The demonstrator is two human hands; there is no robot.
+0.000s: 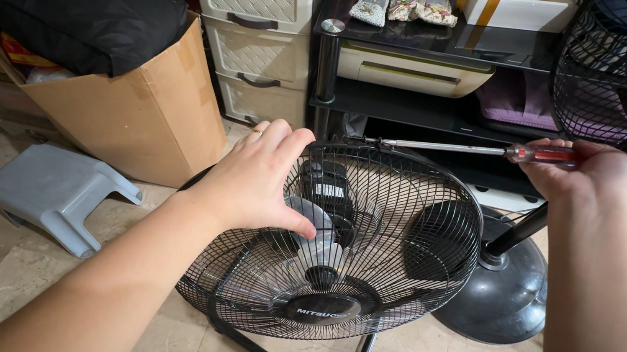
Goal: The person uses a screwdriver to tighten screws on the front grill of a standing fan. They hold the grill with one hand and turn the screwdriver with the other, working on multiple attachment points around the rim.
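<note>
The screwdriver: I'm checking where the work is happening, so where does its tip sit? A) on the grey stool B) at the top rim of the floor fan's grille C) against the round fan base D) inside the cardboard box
B: the right hand holds the screwdriver level, its tip at the top rim of the fan grille, while the left hand rests on the grille.

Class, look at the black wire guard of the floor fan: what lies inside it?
Inside the wire guard show grey blades, a black hub and the motor housing behind. The left hand covers part of the guard's upper left, hiding what lies beneath.
</note>
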